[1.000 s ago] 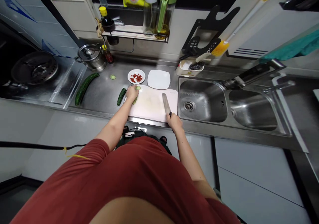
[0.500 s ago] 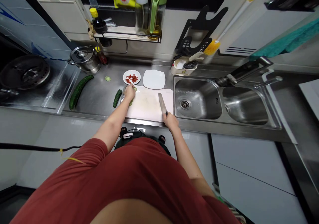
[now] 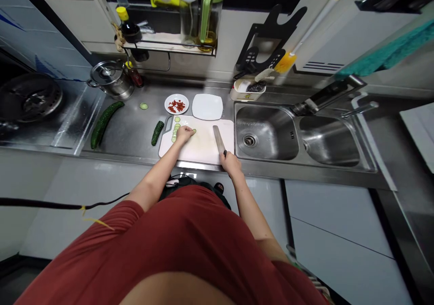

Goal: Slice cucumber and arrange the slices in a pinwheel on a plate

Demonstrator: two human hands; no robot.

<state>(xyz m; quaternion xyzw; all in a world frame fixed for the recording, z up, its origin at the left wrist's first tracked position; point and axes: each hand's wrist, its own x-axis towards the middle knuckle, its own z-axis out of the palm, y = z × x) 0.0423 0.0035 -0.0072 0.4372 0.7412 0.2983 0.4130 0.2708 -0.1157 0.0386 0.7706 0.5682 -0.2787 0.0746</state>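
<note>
My left hand [image 3: 185,134] is over the middle of the white cutting board [image 3: 203,151], its fingers pinched on a cucumber slice [image 3: 194,131]. Several more cucumber slices [image 3: 174,138] lie in a column along the board's left side. My right hand [image 3: 231,164] grips the handle of a kitchen knife [image 3: 219,139], whose blade rests flat or nearly flat on the board's right part. Left of the board lies a short piece of cucumber [image 3: 157,133]. Farther left are a whole cucumber [image 3: 106,124] and a cut-off end piece [image 3: 143,106].
Behind the board stand a small plate of chopped red pieces [image 3: 186,106] and a white square plate [image 3: 207,106]. A double sink [image 3: 267,153] adjoins the board's right side. A steel pot [image 3: 111,81] stands at the back left, below a bottle shelf [image 3: 162,44].
My left hand has moved right from the board's left edge to its middle, uncovering the column of slices, and now has a slice in its fingers. My right hand and the knife barely moved.
</note>
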